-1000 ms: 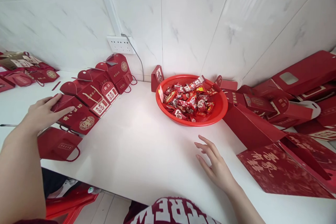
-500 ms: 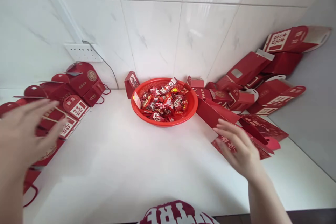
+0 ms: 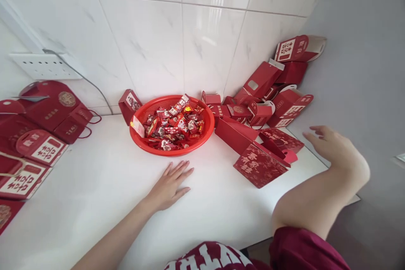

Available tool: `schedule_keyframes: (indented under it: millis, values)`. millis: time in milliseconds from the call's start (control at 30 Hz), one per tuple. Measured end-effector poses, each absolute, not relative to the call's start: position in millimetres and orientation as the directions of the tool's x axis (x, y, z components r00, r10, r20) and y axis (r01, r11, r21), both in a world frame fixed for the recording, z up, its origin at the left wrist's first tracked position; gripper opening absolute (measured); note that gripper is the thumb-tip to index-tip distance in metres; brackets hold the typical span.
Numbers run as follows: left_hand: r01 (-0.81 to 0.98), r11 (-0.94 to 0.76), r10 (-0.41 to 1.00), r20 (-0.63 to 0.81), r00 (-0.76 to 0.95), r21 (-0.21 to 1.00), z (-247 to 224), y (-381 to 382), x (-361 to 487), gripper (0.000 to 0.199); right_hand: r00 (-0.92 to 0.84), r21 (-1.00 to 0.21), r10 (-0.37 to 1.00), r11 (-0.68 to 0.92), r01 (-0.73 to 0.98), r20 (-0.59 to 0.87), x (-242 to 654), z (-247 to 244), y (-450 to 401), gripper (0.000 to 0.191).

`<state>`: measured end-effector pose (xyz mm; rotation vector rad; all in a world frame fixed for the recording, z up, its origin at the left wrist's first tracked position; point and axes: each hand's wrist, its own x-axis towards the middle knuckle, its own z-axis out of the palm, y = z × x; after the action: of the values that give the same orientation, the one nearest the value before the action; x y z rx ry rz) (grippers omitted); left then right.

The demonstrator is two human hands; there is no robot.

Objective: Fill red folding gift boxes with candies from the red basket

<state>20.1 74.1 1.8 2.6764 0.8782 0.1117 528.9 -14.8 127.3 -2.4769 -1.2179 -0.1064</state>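
A round red plastic basket [image 3: 205, 131] of red-wrapped sweets [image 3: 171, 130] sits at the wearer's eleven o'clock on a smooth white table [image 3: 209, 215]. The bare left hand [image 3: 172, 185] lies at the basket's six o'clock, fingers spread, gripping nothing. At one o'clock sits an open red cardboard box [image 3: 261, 164] with pale characters; the right hand [image 3: 333, 145], loosely bent, nothing visible in it, is at its three o'clock, apart.

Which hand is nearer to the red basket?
Left: the left hand is just in front of the red basket; the right hand is farther, to its right, beyond the open red box.
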Motion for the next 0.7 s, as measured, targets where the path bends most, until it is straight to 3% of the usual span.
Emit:
schedule_keyframes:
  millis: [100, 200, 333, 533, 700]
  values:
    - [0.563, -0.753, 0.588, -0.035, 0.808, 0.341, -5, 79, 22, 0.061, 0.709, -0.400, 0.704, -0.640, 0.656, 0.035, 532, 127, -11, 0.050]
    - [0.560, -0.749, 0.586, -0.039, 0.809, 0.354, -4, 81, 19, 0.061, 0.712, -0.382, 0.697, -0.683, 0.623, -0.085, 514, 138, -1, 0.046]
    - [0.565, -0.744, 0.591, -0.044, 0.806, 0.357, -3, 82, 19, 0.061, 0.566, -0.355, 0.785, -0.620, 0.700, -0.253, 479, 154, 12, 0.055]
    - [0.556, -0.745, 0.587, -0.035, 0.809, 0.369, -2, 83, 20, 0.061, 0.249, -0.431, 0.955, -0.295, 0.853, -0.161, 444, 156, 18, 0.042]
    - [0.554, -0.744, 0.588, -0.029, 0.808, 0.373, -1, 82, 20, 0.061, 0.209, -0.373, 0.965, -0.255, 0.892, -0.159, 438, 152, 18, 0.027]
